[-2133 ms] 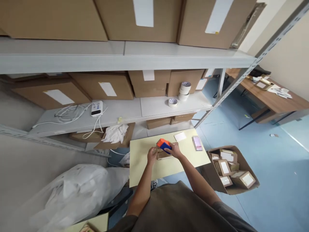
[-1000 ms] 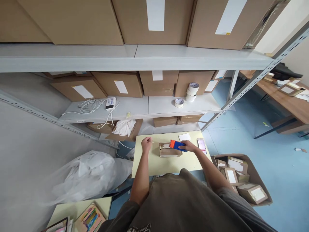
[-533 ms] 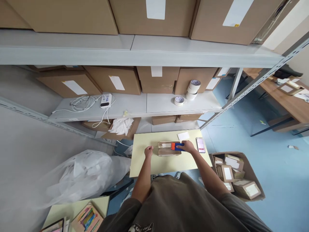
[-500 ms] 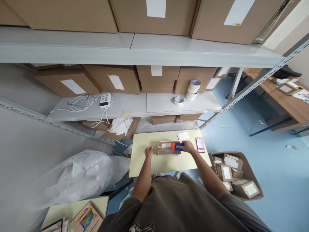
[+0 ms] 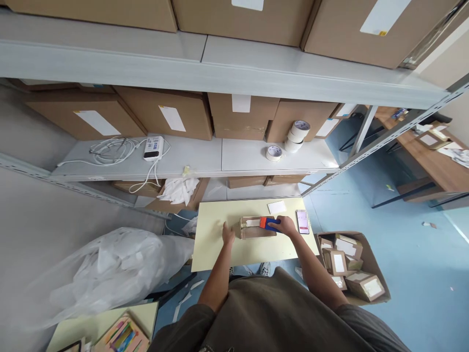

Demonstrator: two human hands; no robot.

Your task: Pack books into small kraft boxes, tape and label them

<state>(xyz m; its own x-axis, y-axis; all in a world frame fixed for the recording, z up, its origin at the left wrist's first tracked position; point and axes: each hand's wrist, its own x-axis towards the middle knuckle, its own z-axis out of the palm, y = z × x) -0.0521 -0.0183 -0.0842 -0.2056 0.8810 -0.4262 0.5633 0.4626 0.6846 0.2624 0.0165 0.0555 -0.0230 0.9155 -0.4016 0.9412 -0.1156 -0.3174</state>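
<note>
A small cardboard box lies on the pale yellow table. My right hand is closed round a blue and orange tape dispenser, which rests over the top of the box. A whitish strip runs along the box top to the left of the dispenser. My left hand is just off the box's left end, fingers stretched out and holding nothing.
Near the table's right edge lie a phone and a white card. An open carton of small boxes stands at the right. Tape rolls and a cable coil sit on the shelf. A plastic bag bulges at the left.
My left hand has opened from a closed pinch beside the box's left end. My right hand keeps the dispenser at nearly the same spot. The camera view has shifted slightly.
</note>
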